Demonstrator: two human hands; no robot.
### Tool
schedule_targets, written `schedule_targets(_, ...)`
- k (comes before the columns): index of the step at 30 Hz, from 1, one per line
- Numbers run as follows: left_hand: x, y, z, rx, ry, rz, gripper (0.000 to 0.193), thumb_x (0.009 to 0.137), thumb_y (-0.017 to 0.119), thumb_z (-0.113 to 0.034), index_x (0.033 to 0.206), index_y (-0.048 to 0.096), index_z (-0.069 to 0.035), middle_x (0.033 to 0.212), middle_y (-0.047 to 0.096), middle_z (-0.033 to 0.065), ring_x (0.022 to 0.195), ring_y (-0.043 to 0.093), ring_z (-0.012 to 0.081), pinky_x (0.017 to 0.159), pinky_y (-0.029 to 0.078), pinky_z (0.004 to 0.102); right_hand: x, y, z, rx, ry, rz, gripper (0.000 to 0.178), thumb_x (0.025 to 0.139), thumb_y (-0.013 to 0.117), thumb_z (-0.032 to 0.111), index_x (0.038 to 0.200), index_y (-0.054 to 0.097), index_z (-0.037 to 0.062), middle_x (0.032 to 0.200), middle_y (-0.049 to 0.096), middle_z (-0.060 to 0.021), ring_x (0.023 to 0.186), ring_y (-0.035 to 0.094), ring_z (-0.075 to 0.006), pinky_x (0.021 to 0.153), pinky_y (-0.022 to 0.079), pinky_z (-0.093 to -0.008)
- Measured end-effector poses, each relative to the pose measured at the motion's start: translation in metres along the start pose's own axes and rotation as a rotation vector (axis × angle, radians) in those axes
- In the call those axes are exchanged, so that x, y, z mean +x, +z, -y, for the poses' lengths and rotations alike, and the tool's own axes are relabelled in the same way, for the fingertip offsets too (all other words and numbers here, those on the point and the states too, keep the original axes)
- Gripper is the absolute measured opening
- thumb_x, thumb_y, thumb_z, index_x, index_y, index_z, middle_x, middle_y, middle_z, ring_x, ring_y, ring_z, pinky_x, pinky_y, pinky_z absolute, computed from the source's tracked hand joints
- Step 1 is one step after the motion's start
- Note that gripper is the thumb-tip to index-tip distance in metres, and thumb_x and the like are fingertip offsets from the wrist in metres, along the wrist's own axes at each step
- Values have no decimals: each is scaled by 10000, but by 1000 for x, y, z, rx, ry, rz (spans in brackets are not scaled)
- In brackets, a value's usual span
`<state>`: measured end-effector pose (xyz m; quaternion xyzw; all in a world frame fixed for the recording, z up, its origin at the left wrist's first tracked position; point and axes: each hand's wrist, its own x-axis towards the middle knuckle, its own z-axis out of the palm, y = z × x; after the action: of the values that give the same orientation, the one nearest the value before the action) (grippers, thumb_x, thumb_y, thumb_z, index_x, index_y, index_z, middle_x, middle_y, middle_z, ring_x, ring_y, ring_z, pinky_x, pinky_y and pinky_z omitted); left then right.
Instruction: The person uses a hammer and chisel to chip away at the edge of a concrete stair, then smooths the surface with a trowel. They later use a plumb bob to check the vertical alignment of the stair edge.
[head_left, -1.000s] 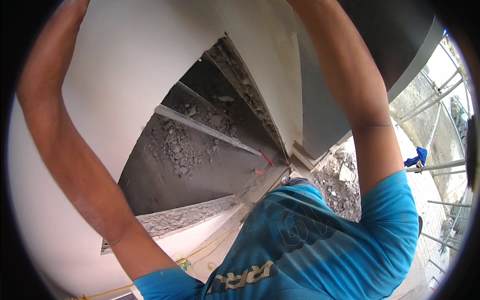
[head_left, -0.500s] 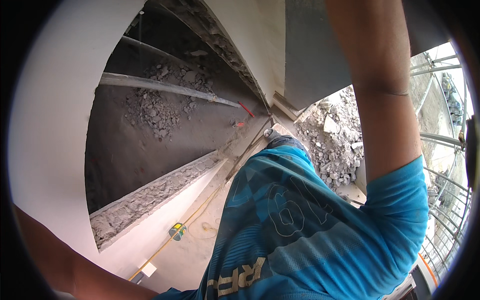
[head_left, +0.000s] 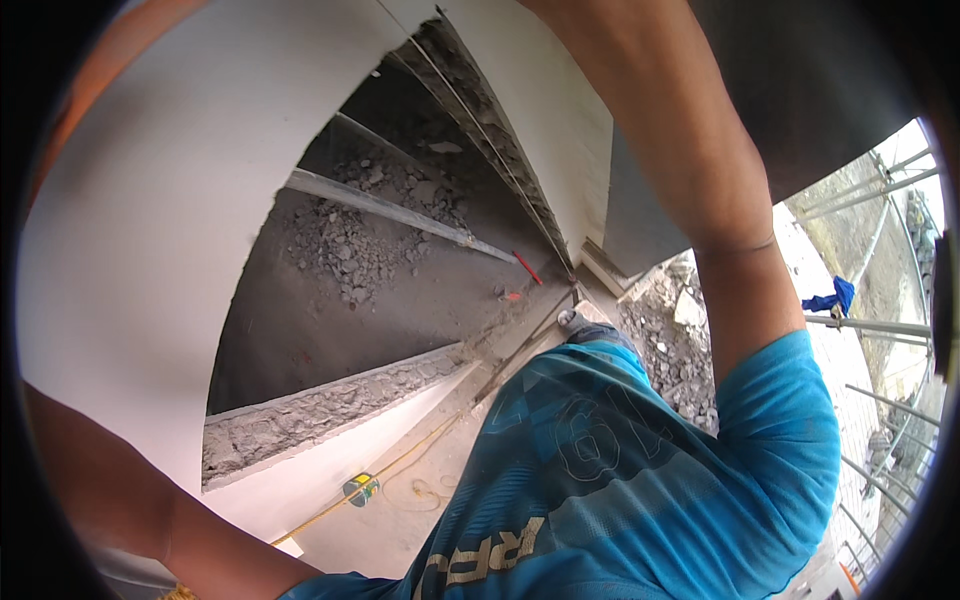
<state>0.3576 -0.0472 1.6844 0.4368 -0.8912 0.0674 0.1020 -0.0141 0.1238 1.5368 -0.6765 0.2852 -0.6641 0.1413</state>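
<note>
Neither my left hand nor my right hand shows. My right arm, in a short blue sleeve, reaches up past the top edge beside a pale wall strip and a dark grey panel. My left arm bends at the lower left, close to a white wall panel. An orange-brown strip curves along the upper-left rim; I cannot tell if it is my forearm. A thin line runs down along the right side of the rough-edged wall opening. What my hands hold or touch is hidden.
Through the opening lie broken rubble and a metal pole with a red end. More rubble lies right of my foot. A green-yellow can and yellow rope are below left. Scaffold pipes, with blue cloth, stand right.
My view has shifted, so the opening sits farther right. My right arm now slants toward the upper left. The thin line, orange-brown strip and blue cloth have come into view.
</note>
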Motion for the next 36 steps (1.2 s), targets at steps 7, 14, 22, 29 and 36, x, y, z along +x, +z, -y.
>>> schedule_targets(7,12,-43,-90,-225,265,45,589,833,585,-463,1210,445,-33,1099,532,116,1039,524,229,853,447,350,17,18,-9,380,149,-168,102,822,642,99,775,584,29,569,454,17,432,363,-55,387,274,-218)
schedule_targets(14,12,-19,-195,-945,848,-196,308,900,595,-293,1035,558,-18,917,605,84,868,591,145,672,495,234,17,1,20,198,214,-105,129,845,627,131,779,574,34,582,481,3,437,360,-63,393,262,-228)
schedule_targets(22,34,-19,-233,-1455,403,-629,172,872,627,-196,910,556,-44,741,542,23,658,520,107,551,429,214,3,11,32,101,229,-91,215,825,662,253,817,639,39,577,524,-13,451,377,-42,418,263,-201)
schedule_targets(29,38,13,-263,-1316,354,-705,92,844,611,-128,856,575,-44,680,542,25,607,517,123,550,428,250,26,-6,59,-24,281,-173,158,855,635,192,835,591,41,593,472,5,497,387,-71,442,288,-226)
schedule_targets(36,23,17,-272,-997,419,-780,204,840,615,-139,970,546,3,820,595,58,745,616,181,694,519,317,35,-11,46,-136,99,-238,189,859,643,226,832,585,47,614,454,34,544,399,-78,490,324,-247)
